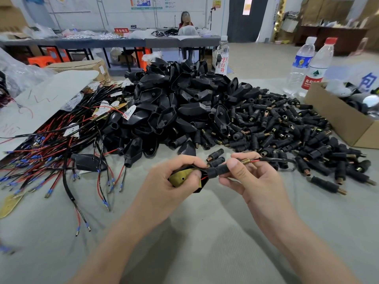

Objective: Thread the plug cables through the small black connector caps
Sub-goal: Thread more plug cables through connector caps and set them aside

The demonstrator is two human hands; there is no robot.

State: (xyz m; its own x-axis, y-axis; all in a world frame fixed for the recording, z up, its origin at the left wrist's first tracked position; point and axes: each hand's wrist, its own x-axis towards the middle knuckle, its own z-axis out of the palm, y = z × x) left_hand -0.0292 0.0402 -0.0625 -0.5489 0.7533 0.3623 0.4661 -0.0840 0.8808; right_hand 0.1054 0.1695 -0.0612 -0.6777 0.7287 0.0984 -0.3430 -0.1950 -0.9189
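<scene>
My left hand (174, 177) grips a black plug housing (198, 182) with a brass-coloured plate (181, 177) on its face. My right hand (248, 173) pinches a small black connector cap (220, 170) that sits against the housing's neck. A black and red cable (272, 160) with a brass spring (245, 161) around it comes out of the cap and runs to the right. Two loose caps (215, 157) lie just behind my fingers.
A tall heap of black plug housings (184, 103) fills the middle of the grey table (205, 232). Several loose caps (297, 130) spread out at right, wired cables (61, 150) at left. A cardboard box (338, 119) and water bottles (311, 66) stand far right.
</scene>
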